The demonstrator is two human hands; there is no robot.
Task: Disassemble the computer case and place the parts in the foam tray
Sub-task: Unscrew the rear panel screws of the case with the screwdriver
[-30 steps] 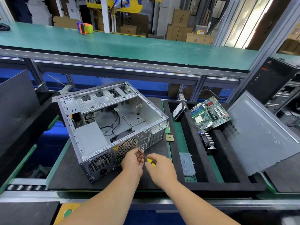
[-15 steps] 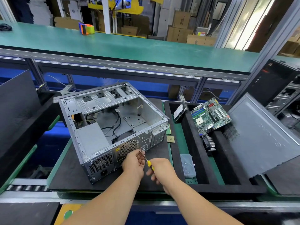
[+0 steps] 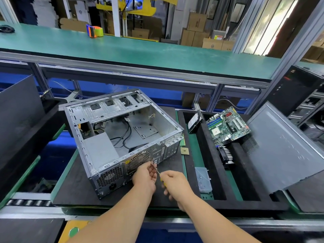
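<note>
Barely shifted, foam tray [image 3: 217, 201] apparently holds motherboard [image 3: 228, 126].

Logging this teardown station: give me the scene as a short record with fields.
case: computer case open, side panel off, lying on the black mat
left hand: left hand at the case's rear panel, fingers steadying the screwdriver shaft
right hand: right hand gripping the yellow-handled screwdriver
still inside: power supply, black cables
foam tray: foam tray holds motherboard, hard drive, heatsink, clear plastic box
side panel: grey side panel leaning at the tray's right
</note>
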